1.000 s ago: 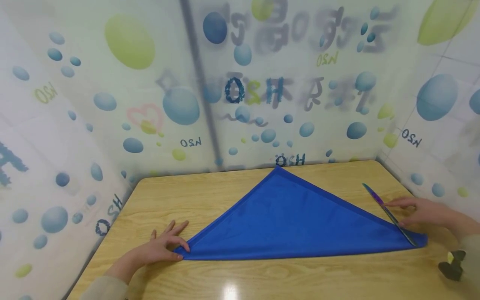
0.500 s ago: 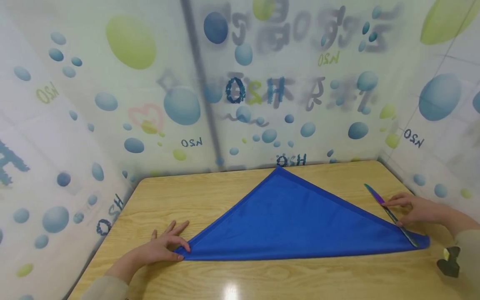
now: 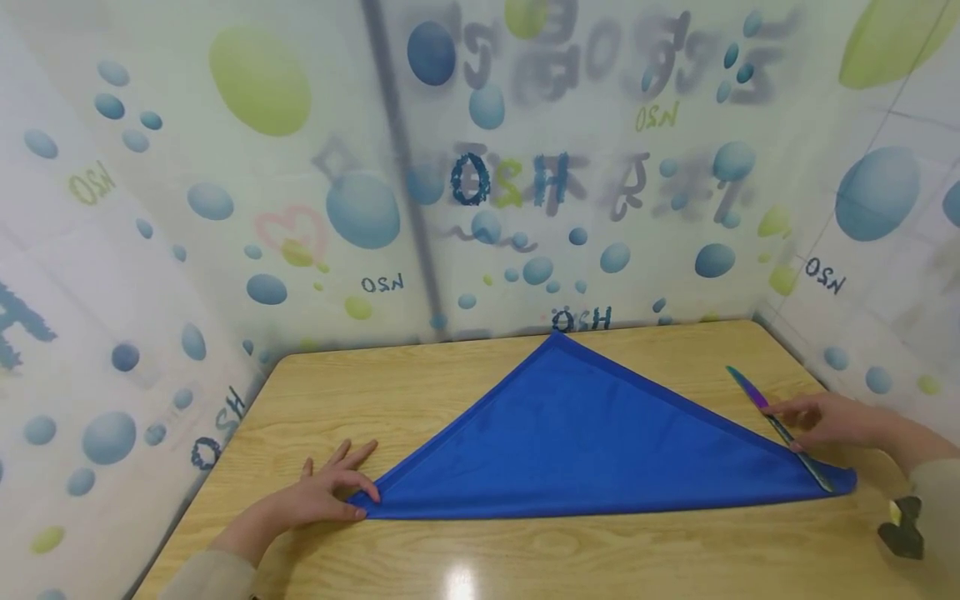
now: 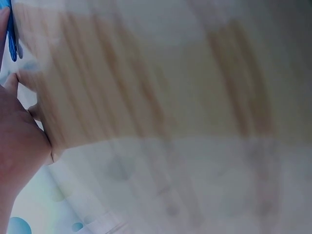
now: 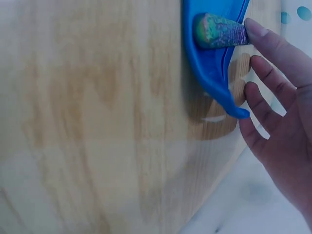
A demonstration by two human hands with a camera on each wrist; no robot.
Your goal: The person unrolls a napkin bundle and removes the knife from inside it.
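Note:
A blue cloth napkin, folded into a triangle, lies on the wooden table with its long edge towards me. My left hand pinches the left corner of the napkin between thumb and forefinger, its other fingers spread. Across the right corner lies a slanted, rainbow-coloured table knife. My right hand holds the knife by thumb and fingers from its right side. In the right wrist view, the thick handle end of the knife rests over the blue cloth, whose tip curls up slightly.
Pale curtains printed with blue and green bubbles stand behind the table and at both sides. The far tip of the napkin reaches the table's back edge. A small dark object sits at the right sleeve.

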